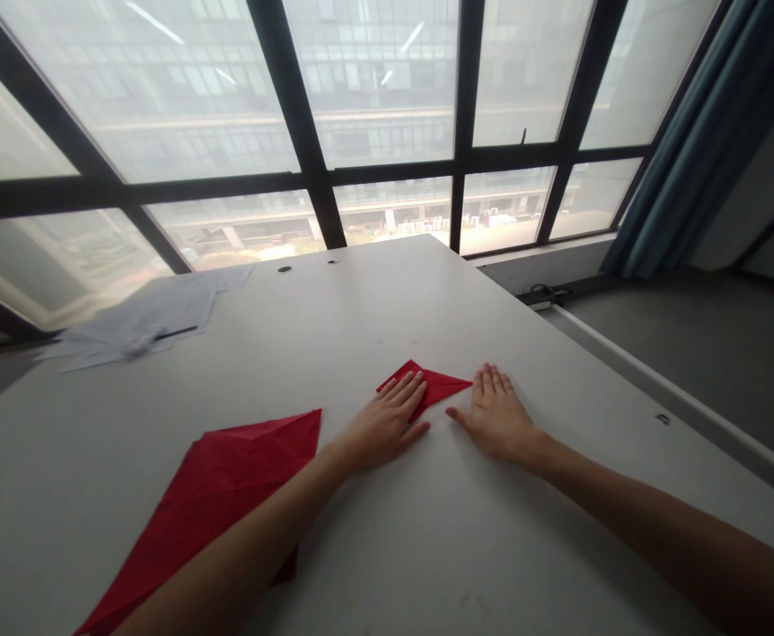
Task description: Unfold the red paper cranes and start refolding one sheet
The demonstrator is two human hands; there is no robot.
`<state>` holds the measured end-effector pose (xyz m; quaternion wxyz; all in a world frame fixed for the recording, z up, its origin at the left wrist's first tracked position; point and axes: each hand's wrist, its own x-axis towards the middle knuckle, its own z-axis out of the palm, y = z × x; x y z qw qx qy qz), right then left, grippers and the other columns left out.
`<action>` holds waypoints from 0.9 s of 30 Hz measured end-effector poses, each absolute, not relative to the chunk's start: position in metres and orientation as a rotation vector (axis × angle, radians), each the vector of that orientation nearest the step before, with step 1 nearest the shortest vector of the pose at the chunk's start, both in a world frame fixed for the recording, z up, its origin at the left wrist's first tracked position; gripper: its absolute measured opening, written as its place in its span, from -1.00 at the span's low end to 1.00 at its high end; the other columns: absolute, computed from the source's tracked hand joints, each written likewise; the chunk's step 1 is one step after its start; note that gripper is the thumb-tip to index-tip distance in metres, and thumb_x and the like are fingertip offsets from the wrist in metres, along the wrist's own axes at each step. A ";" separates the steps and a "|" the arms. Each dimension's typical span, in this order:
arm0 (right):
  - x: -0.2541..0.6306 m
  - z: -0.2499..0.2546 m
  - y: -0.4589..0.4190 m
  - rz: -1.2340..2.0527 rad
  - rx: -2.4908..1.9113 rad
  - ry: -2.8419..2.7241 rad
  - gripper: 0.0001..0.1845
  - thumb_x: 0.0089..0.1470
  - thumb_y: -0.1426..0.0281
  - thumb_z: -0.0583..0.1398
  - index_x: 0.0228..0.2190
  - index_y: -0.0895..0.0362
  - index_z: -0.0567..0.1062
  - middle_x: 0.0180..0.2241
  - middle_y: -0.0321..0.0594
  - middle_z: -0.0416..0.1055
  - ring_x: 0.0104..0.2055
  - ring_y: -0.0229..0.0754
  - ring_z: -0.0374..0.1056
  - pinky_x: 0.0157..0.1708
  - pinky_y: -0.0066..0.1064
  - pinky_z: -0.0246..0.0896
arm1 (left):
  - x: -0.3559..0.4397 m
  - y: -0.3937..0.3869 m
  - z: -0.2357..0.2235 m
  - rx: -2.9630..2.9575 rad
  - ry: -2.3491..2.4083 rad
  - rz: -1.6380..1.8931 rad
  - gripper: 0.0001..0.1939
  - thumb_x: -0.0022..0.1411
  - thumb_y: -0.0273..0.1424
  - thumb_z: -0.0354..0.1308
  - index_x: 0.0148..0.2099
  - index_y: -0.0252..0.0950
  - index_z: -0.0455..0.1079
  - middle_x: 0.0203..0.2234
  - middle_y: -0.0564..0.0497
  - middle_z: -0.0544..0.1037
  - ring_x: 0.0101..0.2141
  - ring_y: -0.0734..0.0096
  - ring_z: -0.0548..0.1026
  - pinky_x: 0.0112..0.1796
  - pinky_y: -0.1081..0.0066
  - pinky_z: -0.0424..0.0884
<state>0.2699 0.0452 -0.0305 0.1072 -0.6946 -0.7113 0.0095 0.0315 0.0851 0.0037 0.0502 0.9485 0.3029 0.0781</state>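
Observation:
A small folded red paper (438, 384) lies on the white table (387, 530) in front of me. My left hand (387, 426) lies flat with fingers stretched out, its fingertips pressing on the left part of that paper. My right hand (497, 417) rests flat on the table just right of the paper, fingers straight and together, thumb pointing toward the left hand; it holds nothing. A larger folded red sheet (228, 486) lies at the near left, partly covered by my left forearm.
White papers with a dark pen (141, 327) lie at the far left of the table. Two small dark holes (284, 268) sit near the far edge. Large windows stand behind; a blue curtain (698, 141) hangs at right. The table's right edge drops to the floor.

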 end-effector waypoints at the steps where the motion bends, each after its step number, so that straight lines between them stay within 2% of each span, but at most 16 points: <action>1: 0.273 -0.030 0.046 -0.002 -2.038 -2.070 0.16 0.14 -0.25 -0.15 0.29 0.56 0.06 0.32 0.42 -0.04 0.40 0.34 -0.18 0.33 0.14 -0.32 | 0.031 0.085 0.004 2.884 0.922 0.238 -0.32 0.45 -0.04 -0.19 0.45 -0.29 -0.11 0.39 -0.18 -0.03 0.38 0.17 -0.09 0.31 0.17 -0.07; 5: 0.277 -0.014 0.049 -0.171 -1.958 -1.982 0.01 0.26 -0.09 -0.20 0.28 0.61 0.05 0.32 0.44 -0.07 0.41 0.30 -0.22 0.34 0.10 -0.31 | 0.031 0.085 0.003 2.863 0.921 0.231 -0.30 0.45 -0.03 -0.19 0.46 -0.31 -0.13 0.40 -0.18 -0.07 0.39 0.15 -0.10 0.31 0.17 -0.06; 8: 0.268 -0.001 0.047 -0.140 -1.728 -2.185 -0.14 0.33 0.02 -0.25 0.32 0.51 -0.01 0.37 0.25 -0.14 0.44 0.10 -0.27 0.36 -0.05 -0.27 | 0.031 0.084 0.004 2.865 0.897 0.227 -0.30 0.45 -0.02 -0.20 0.45 -0.31 -0.12 0.40 -0.16 -0.04 0.39 0.15 -0.10 0.32 0.15 -0.08; 10: 0.261 0.000 0.044 -0.026 -1.589 -2.362 -0.17 0.34 0.01 -0.25 0.34 0.40 0.00 0.39 0.13 -0.13 0.44 0.03 -0.27 0.37 -0.06 -0.26 | 0.031 0.083 0.005 2.879 0.876 0.267 -0.31 0.44 -0.02 -0.18 0.45 -0.28 -0.10 0.39 -0.15 0.02 0.38 0.16 -0.07 0.32 0.15 -0.07; 15: 0.254 -0.010 0.040 0.163 -1.587 -2.472 -0.09 0.30 -0.09 -0.25 0.34 0.38 0.02 0.38 0.15 -0.13 0.44 0.06 -0.25 0.37 -0.01 -0.29 | 0.032 0.081 0.003 2.912 0.886 0.383 -0.30 0.43 -0.01 -0.16 0.44 -0.27 -0.08 0.34 -0.21 0.15 0.35 0.15 0.06 0.30 0.15 0.01; 20: 0.255 -0.011 0.039 0.154 -1.583 -2.492 -0.09 0.30 -0.08 -0.26 0.33 0.41 0.04 0.37 0.18 -0.13 0.44 0.07 -0.26 0.37 0.02 -0.33 | 0.033 0.082 0.003 2.907 0.875 0.340 -0.27 0.44 0.00 -0.19 0.46 -0.26 -0.21 0.40 -0.18 -0.03 0.39 0.17 -0.08 0.33 0.12 -0.15; 27: 0.251 -0.002 0.040 0.051 -1.600 -2.454 -0.24 0.36 0.05 -0.25 0.32 0.32 0.09 0.37 0.10 -0.06 0.44 0.01 -0.21 0.37 0.04 -0.37 | 0.032 0.084 0.007 2.849 0.872 0.223 -0.24 0.41 0.07 -0.20 0.46 -0.23 -0.15 0.40 -0.09 -0.03 0.39 0.22 -0.09 0.33 0.18 -0.20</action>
